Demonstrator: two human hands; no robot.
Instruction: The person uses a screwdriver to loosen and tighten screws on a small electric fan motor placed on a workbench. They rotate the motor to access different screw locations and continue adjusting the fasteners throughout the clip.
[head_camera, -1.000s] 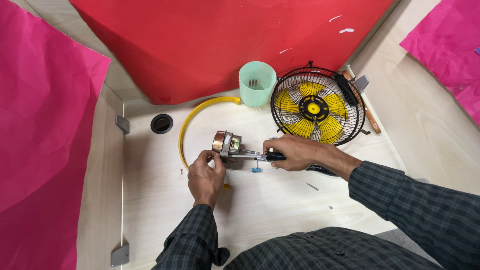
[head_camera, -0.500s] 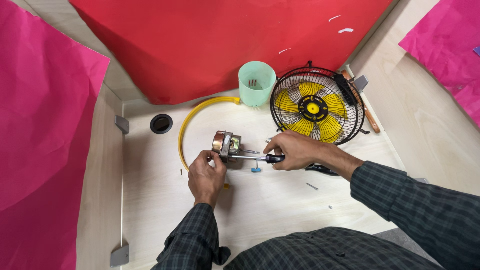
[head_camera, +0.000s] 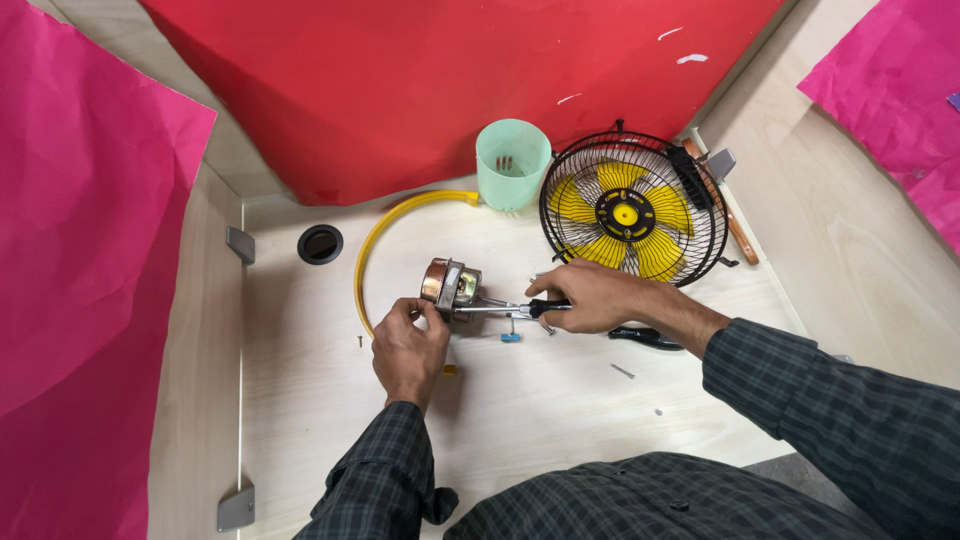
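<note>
Hardly anything is being shifted since a second ago: the small fan motor (head_camera: 450, 284) is still being steadied on the pale tabletop (head_camera: 560, 420) by the left hand (head_camera: 408, 345), closed around it, while a screwdriver (head_camera: 510, 309) is being gripped in the right hand (head_camera: 585, 297), its tip laid against the motor (likely braced so it cannot turn), beside the yellow-bladed caged fan (head_camera: 632, 210)

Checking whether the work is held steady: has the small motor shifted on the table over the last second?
No. The motor sits at the same spot inside the yellow ring, level with the fan, left hand steadying it.
</note>
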